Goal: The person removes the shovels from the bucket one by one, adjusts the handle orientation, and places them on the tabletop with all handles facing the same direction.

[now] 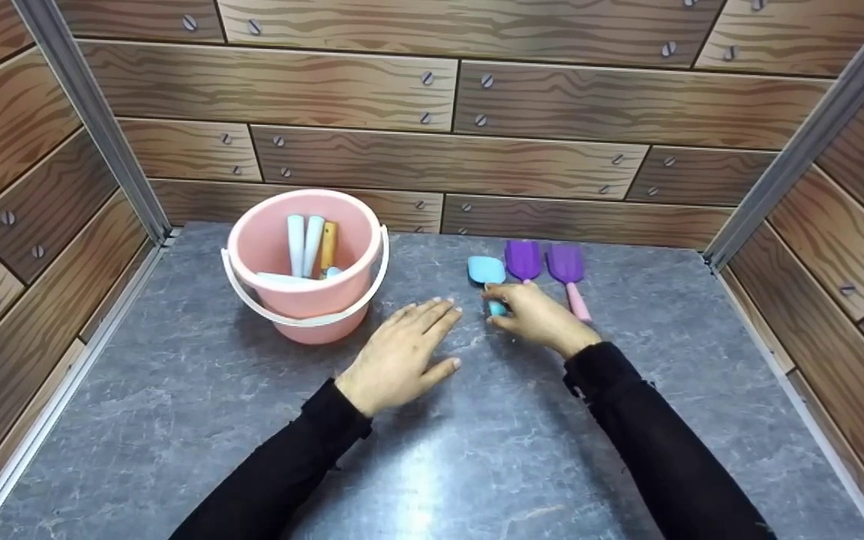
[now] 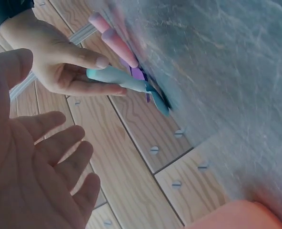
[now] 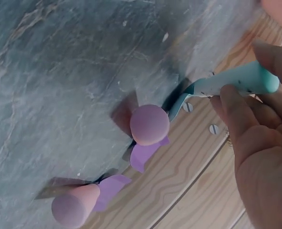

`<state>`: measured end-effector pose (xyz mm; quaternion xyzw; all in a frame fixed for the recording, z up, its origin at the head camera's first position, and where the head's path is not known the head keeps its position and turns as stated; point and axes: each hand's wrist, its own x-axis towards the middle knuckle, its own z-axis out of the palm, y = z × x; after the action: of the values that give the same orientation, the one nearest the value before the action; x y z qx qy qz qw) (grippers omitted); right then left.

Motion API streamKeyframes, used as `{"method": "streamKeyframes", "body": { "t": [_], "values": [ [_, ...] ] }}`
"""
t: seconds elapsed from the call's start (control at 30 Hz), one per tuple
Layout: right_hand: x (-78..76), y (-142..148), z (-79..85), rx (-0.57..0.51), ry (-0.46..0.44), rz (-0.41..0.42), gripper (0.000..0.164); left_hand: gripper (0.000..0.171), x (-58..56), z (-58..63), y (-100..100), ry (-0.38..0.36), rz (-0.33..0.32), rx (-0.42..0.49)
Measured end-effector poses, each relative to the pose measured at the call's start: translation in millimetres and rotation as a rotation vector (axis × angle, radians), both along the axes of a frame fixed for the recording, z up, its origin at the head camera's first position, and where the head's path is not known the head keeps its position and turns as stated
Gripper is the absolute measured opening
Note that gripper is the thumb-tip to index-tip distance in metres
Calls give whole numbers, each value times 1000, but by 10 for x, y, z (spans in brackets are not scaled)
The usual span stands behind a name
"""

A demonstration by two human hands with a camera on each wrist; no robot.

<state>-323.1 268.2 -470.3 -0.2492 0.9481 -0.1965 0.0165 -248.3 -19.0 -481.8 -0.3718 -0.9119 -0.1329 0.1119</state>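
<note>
My right hand pinches the pale blue handle of a small toy shovel between thumb and fingers. Its turquoise blade points toward the back wall, close over the tabletop. Just right of it lies a purple toy shovel, its pink handle mostly behind my right hand in the head view. A second purple shovel with a pink handle lies farther right. My left hand holds nothing, fingers extended over the table between the bucket and my right hand; its palm shows in the left wrist view.
A pink bucket stands at the back left, its white carrying handle lowered toward me. Inside are pale blue handles and a yellow-brown handle. Wood-patterned walls enclose the grey table at the back and sides.
</note>
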Motion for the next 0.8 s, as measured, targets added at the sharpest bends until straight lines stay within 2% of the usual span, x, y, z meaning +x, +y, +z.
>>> {"method": "streamKeyframes", "body": {
  "t": [0.27,0.5,0.67,0.8],
  "values": [
    [-43,-46,-64,-3,-56,-30,46,78,33,-20,0,-98,-16,-1],
    [-61,-82,-110,18,-19,6,46,79,32,-48,-7,-125,-32,-15],
    [-92,-94,-120,39,11,24,39,79,27,-41,-9,-128,-33,-28],
    [-155,-90,-127,59,-2,19,41,79,28,-35,-14,-127,-31,-36]
  ]
}}
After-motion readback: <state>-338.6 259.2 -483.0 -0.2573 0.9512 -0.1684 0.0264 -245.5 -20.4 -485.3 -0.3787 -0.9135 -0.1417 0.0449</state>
